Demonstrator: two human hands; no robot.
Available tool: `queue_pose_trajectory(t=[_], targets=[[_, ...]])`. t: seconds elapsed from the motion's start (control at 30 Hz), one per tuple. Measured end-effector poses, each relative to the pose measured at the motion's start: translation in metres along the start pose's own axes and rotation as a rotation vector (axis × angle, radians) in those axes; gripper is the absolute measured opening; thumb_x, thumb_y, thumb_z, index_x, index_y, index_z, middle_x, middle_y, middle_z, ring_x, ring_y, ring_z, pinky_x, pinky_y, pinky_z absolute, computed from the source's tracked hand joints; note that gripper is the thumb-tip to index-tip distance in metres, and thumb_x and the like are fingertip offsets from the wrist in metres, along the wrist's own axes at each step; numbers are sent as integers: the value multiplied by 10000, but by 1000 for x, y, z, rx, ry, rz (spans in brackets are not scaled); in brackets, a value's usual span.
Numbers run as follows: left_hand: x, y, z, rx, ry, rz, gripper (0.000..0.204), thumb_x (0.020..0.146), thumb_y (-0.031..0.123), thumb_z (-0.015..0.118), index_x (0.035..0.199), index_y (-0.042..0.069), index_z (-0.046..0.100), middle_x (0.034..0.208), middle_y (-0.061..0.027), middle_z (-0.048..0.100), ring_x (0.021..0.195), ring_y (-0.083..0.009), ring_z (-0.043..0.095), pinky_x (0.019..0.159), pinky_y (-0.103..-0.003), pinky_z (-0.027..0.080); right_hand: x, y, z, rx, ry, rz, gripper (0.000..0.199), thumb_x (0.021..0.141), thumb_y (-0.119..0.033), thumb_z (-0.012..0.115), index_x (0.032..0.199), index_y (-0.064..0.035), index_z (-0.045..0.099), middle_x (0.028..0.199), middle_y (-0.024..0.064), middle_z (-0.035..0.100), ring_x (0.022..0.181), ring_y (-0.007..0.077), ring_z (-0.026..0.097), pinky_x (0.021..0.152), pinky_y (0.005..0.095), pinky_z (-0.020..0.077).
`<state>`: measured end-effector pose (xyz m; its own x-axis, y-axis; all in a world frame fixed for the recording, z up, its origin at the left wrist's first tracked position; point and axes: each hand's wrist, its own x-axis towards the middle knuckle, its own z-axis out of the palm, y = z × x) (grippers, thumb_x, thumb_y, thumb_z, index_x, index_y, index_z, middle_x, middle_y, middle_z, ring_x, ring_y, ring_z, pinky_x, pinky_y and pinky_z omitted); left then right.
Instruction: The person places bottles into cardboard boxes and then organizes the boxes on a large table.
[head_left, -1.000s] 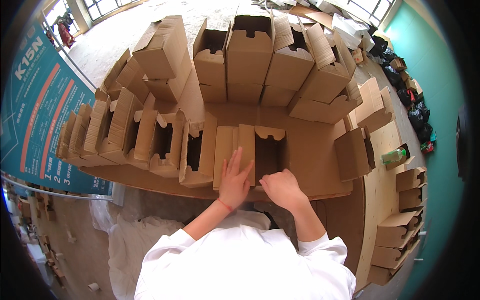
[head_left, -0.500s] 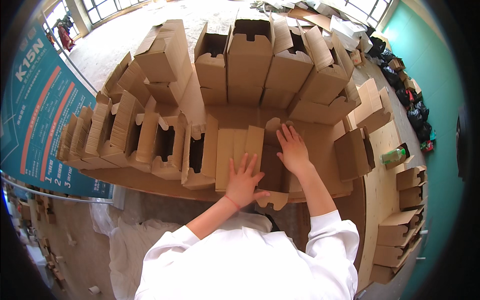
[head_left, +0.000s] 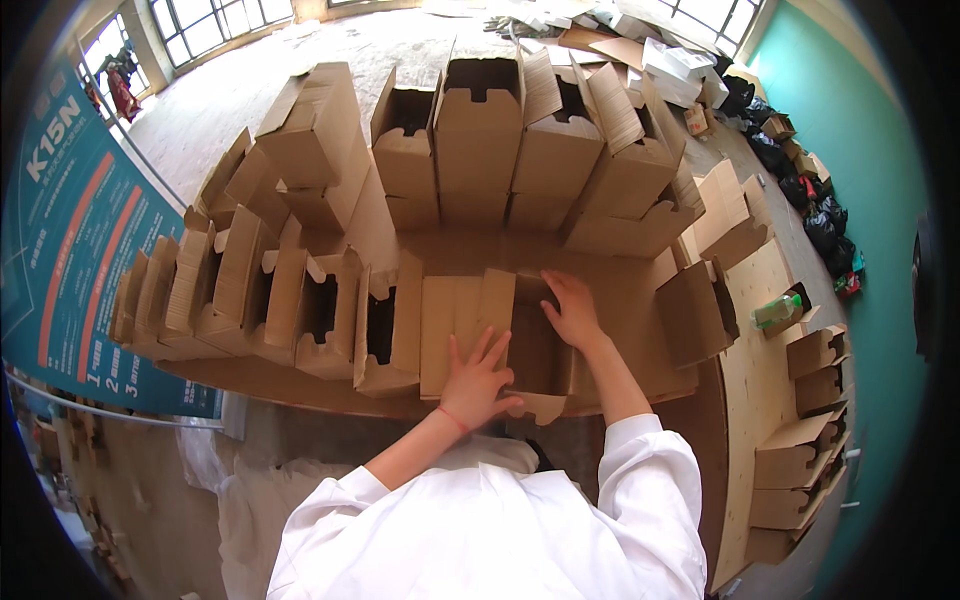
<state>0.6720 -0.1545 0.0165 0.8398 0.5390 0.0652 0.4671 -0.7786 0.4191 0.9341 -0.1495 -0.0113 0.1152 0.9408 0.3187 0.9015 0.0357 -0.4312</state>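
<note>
Cardboard box (head_left: 480, 335) pressed by open left hand (head_left: 478, 378); right hand (head_left: 572, 312) apparently flat inside.

Matt brown corrugated cardboard box (head_left: 490, 335) under my left hand (head_left: 478, 378), pale smooth plywood tabletop (head_left: 755, 400) right of my right hand (head_left: 572, 310), white cloth sleeves (head_left: 650, 480).

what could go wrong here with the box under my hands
The half-folded box sits at the table edge, one flap overhanging; pressing with the left hand may tip it off. The right hand reaches inside and may bend a panel. The crowded row of boxes alongside could topple if bumped.
</note>
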Motion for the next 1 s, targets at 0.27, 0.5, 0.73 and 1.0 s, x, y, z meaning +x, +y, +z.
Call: queue_pose_trajectory(t=[0.27,0.5,0.73,1.0], targets=[[-4,0,11,34,136,-54,340,814,482,667,826,142,673,1498,-100,372,1433,-318,229,1104,-667,154,-53,72,-135,-585,553,346,550,789,-112,695,1303,-37,515,1336,186,520,1260,349,456,1081,440,340],[-4,2,10,58,65,-52,383,849,495,608,911,125,684,1499,-91,376,1442,-281,220,1107,-675,125,-146,161,-180,-404,164,814,590,721,-95,775,1263,-18,555,1131,192,632,1042,338,610,925,411,485],[-8,0,14,55,144,-50,337,830,476,653,823,139,659,1470,-80,417,1426,-271,259,1111,-662,146,-139,158,-201,373,104,834,206,909,-143,622,1020,19,685,765,36,681,662,123,607,662,272,502],[-5,0,17,69,161,-50,340,817,480,664,806,141,655,1466,-69,426,1425,-267,262,1115,-659,135,-147,212,-205,220,-102,954,389,978,-281,512,1098,62,651,923,72,695,849,128,612,809,307,492]])
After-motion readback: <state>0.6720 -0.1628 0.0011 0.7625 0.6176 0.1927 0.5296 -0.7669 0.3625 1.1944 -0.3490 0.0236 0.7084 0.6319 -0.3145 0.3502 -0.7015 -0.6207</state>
